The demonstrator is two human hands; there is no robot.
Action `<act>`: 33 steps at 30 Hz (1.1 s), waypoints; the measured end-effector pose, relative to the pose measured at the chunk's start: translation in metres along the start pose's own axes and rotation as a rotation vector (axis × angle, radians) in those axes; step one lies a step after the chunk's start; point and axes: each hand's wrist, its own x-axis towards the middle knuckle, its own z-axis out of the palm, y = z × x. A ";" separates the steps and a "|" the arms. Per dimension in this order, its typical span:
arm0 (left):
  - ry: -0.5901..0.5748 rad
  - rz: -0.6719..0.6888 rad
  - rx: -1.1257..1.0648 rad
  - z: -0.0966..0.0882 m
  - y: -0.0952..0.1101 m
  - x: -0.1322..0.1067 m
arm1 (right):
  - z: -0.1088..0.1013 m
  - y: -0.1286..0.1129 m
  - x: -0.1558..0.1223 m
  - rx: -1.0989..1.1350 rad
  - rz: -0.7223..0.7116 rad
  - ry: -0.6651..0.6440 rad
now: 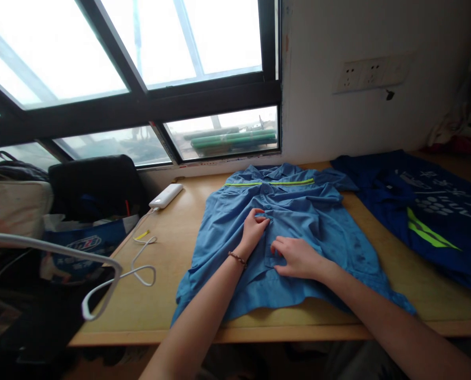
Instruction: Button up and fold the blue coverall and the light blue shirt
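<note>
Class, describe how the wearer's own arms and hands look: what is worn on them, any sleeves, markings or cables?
The left hand and right hand are ungloved, and no sleeves show. A thin, dark brownish bracelet, seemingly braided or beaded, circles the wrist of the left arm. The right arm has none. No markings or attached cables are visible on either.

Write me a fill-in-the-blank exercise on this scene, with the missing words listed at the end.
1. The bracelet is worn on the ____ wrist.
2. Between the left hand and the right hand, the ____ hand is nearer the front edge of the table.
3. Lying to the right of the light blue shirt, the other garment is mostly dark ____.
4. The wall sockets sit ____ the level of the tabletop.

Missing words: left; right; blue; above.
</note>
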 end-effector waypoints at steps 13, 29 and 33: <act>-0.165 0.040 0.037 0.003 0.003 0.033 | 0.009 0.009 0.003 0.005 0.088 0.086; -0.244 0.192 0.215 0.001 0.011 -0.010 | 0.009 0.019 0.010 0.359 0.218 0.253; -0.270 0.166 0.208 -0.001 0.016 -0.016 | 0.004 0.033 0.016 1.013 0.417 0.411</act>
